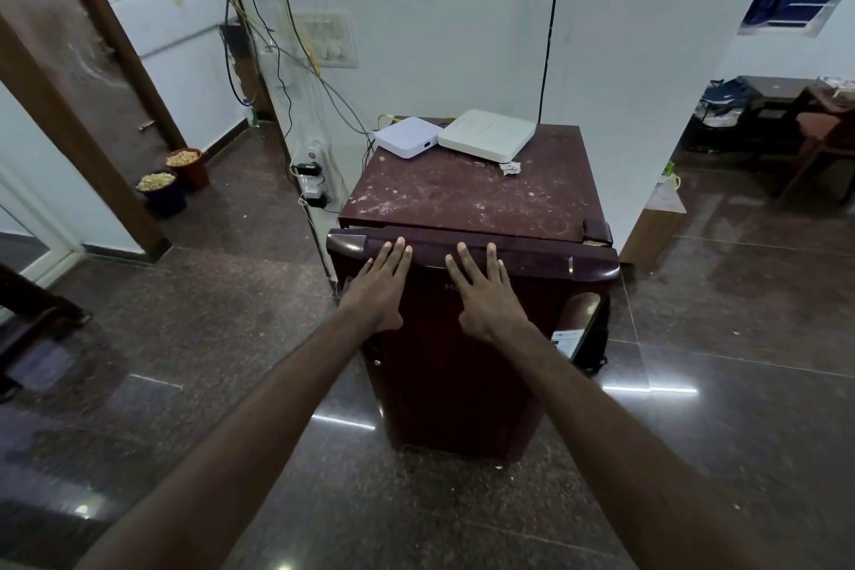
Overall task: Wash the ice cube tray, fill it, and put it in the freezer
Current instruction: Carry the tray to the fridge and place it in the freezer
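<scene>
A small maroon fridge (pixel 467 194) stands against the white wall, its top dusty. Its door (pixel 444 375) faces me and looks shut, apart from a thin gap at the top left corner. My left hand (pixel 381 287) lies flat on the upper part of the door, fingers spread and fingertips at the door's top edge. My right hand (pixel 483 292) is pressed flat beside it in the same way. Neither hand holds anything. No ice cube tray is in view.
Two white boxes (pixel 486 134) sit at the back of the fridge top, with cables hanging down the wall to a power strip (pixel 312 181) on the left. Two pots (pixel 173 181) stand by the open doorway at left. Dark polished floor surrounds the fridge; furniture stands at far right.
</scene>
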